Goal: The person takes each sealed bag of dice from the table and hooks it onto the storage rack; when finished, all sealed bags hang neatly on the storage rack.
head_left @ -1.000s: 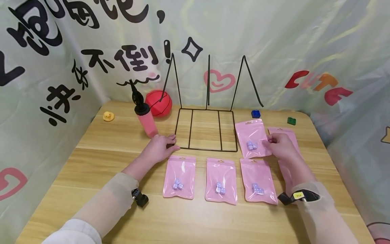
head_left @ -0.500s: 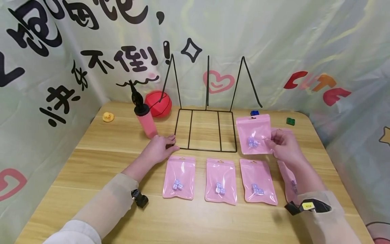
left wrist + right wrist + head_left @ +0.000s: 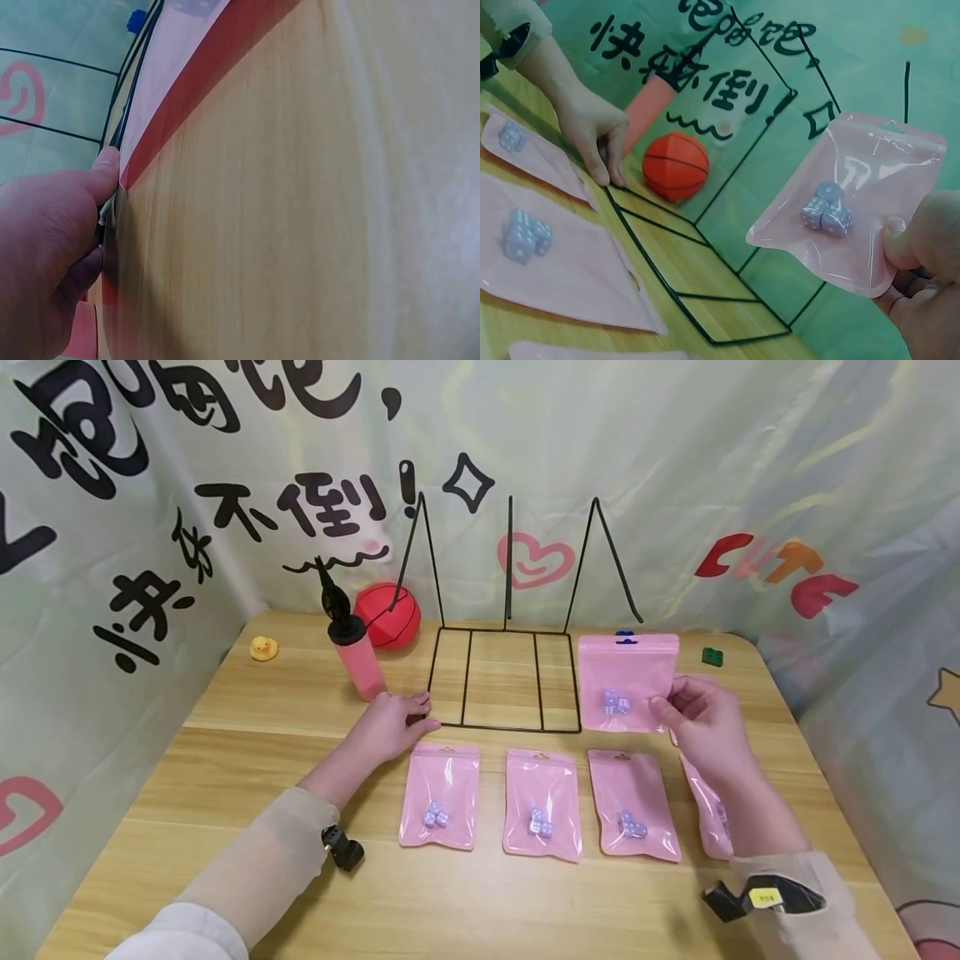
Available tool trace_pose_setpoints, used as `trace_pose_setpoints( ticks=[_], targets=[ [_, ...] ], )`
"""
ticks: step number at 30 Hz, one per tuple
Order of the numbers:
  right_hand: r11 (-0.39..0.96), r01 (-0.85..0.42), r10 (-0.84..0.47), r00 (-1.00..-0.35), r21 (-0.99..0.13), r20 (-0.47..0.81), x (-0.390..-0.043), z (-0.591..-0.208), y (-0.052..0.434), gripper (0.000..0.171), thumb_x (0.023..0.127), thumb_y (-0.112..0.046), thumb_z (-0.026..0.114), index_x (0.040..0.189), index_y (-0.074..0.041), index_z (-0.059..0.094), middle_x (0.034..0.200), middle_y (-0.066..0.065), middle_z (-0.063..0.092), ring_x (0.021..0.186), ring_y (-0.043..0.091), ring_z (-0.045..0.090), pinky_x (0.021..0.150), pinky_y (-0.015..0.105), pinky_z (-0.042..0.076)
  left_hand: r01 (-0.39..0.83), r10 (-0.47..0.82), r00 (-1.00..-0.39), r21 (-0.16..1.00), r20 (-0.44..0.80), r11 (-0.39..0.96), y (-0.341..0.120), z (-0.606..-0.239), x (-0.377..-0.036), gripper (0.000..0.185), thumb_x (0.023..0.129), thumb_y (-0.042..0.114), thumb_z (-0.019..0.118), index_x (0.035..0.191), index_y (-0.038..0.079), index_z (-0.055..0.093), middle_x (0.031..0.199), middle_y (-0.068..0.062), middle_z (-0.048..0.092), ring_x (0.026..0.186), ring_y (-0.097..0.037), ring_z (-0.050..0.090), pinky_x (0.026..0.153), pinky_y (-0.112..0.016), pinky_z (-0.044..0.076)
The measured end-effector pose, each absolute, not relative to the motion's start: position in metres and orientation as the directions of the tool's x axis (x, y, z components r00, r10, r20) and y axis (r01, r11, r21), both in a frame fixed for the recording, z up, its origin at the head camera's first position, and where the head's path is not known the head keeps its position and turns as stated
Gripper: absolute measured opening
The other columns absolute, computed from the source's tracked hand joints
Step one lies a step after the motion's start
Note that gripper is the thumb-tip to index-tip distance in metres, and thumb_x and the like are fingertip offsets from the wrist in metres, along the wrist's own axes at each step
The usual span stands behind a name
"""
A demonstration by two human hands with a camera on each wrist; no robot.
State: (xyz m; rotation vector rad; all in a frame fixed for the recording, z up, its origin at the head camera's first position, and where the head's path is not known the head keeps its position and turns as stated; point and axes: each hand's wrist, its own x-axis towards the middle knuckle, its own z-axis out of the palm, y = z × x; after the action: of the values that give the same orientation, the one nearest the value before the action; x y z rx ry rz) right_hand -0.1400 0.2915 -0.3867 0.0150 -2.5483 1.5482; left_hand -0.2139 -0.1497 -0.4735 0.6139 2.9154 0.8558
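Observation:
My right hand [image 3: 708, 727] pinches the lower right edge of a pink zip bag [image 3: 626, 664], held upright just right of the black wire rack [image 3: 542, 729]. Lavender dice [image 3: 826, 210] show through its clear front, and a hang hole is at its top. My left hand [image 3: 386, 727] grips the rack's front left corner, thumb and fingers at the wire. In front of the rack lie a left bag [image 3: 438, 777], a middle bag [image 3: 540, 777] and a right bag [image 3: 626, 777], each with dice inside. Another pink bag [image 3: 705, 806] is partly hidden under my right forearm.
Left of the rack stands a pink cylinder with a black top [image 3: 360, 668], near a small red basketball [image 3: 397, 622]. A yellow toy duck [image 3: 263, 648] sits far left. A green brick [image 3: 712, 657] lies back right; a blue brick [image 3: 625, 633] is mostly behind the raised bag. Printed cloth hangs behind.
My right hand has lifted the pink bag and turned it upright, its top now higher and facing me. My left hand has stayed at the rack's corner.

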Motion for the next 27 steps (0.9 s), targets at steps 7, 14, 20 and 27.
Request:
trace_pose_setpoints(
  ticks=[7,14,20,27],
  targets=[
    [0.329,-0.198,0.070,-0.970,-0.923,0.233,-0.131,-0.381,0.276,0.006,0.098,0.008,0.070,0.102,0.011,0.069,0.097,0.003,0.068,0.084,0.013,0.064,0.073,0.015,0.057,0.368,0.391,-0.918,0.522,0.070,0.770,-0.150,-0.476,-0.213,0.048,0.097,0.034,0.080,0.132,0.003,0.072,0.141,-0.012,0.065,0.135,-0.032,0.058,0.108,-0.046,0.050],
    [0.165,-0.295,0.083,-0.947,-0.941,0.311,-0.126,-0.372,0.266,0.010,0.092,0.019,0.068,0.099,0.012,0.072,0.092,0.004,0.071,0.080,0.011,0.068,0.070,0.016,0.058,0.375,0.393,-0.916,0.517,0.081,0.769,-0.151,-0.475,-0.214,0.048,0.097,0.034,0.081,0.132,0.003,0.072,0.139,-0.013,0.066,0.133,-0.032,0.059,0.108,-0.046,0.050],
    [0.123,-0.302,0.099,-0.944,-0.945,0.315,-0.122,-0.363,0.262,0.011,0.093,0.014,0.072,0.101,0.007,0.075,0.088,0.004,0.075,0.075,0.010,0.068,0.068,0.017,0.058,0.379,0.390,-0.916,0.517,0.092,0.768,-0.151,-0.475,-0.214,0.048,0.096,0.034,0.081,0.132,0.003,0.072,0.139,-0.013,0.066,0.133,-0.032,0.059,0.107,-0.046,0.050],
    [0.101,-0.291,0.140,-0.943,-0.951,0.303,-0.125,-0.359,0.262,0.009,0.094,0.011,0.072,0.101,0.005,0.075,0.085,0.006,0.075,0.073,0.010,0.067,0.067,0.017,0.057,0.388,0.395,-0.913,0.515,0.102,0.764,-0.150,-0.474,-0.214,0.047,0.096,0.033,0.082,0.131,0.003,0.073,0.139,-0.013,0.066,0.132,-0.032,0.059,0.107,-0.046,0.051]
  ],
)
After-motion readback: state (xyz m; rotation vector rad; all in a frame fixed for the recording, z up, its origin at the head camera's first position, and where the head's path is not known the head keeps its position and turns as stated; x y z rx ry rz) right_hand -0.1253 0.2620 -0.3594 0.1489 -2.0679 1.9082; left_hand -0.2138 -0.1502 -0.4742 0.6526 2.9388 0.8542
